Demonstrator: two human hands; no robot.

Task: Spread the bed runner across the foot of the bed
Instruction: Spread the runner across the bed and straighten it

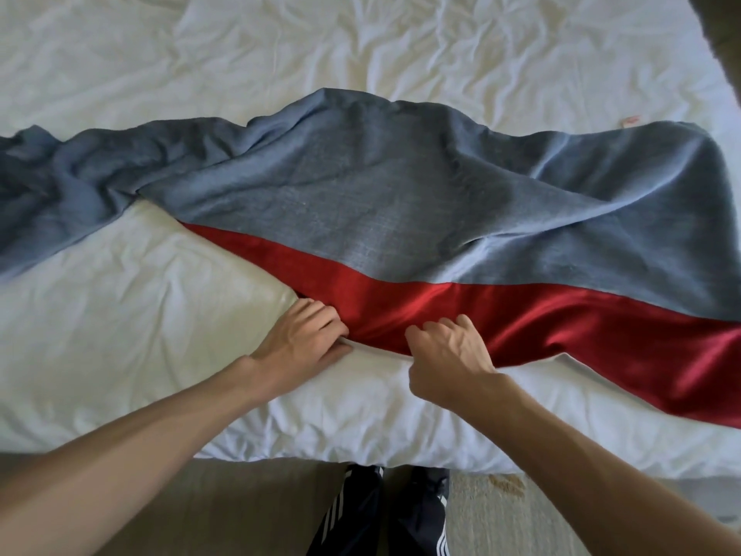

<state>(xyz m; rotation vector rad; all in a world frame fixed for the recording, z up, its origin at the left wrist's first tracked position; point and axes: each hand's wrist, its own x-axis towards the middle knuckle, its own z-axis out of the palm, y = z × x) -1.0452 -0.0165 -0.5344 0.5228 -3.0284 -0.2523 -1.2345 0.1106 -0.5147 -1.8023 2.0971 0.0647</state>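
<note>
Both hands are at the bed runner's point(401, 194) near hem, midway along the foot of the bed point(120, 335). The left hand point(308, 339) has its fingers curled over the edge of the red band point(521, 315), with the thumb seemingly under it. The right hand point(449, 351), just beside it, bunches the same hem in bent fingers.

The runner lies on top of the bed, with its long axis running side to side across it. It sits askew, though. Its right end lies fairly flat and comes close to the bed's foot edge, while its left end is crumpled into folds and sits farther up the bed.

It looks like light, limp cloth that will sag and crease wherever it is not held. The blue-grey weave seems coarse enough to cling to the bed's cover. The shiny red band is probably slicker and may slide between the fingers.

A pull from the middle of the hem would likely drag only a fold. Better holds would be along the hem with the hands well apart, or at the bunched left end and its corners, drawing that end toward the bed's foot edge.
</note>
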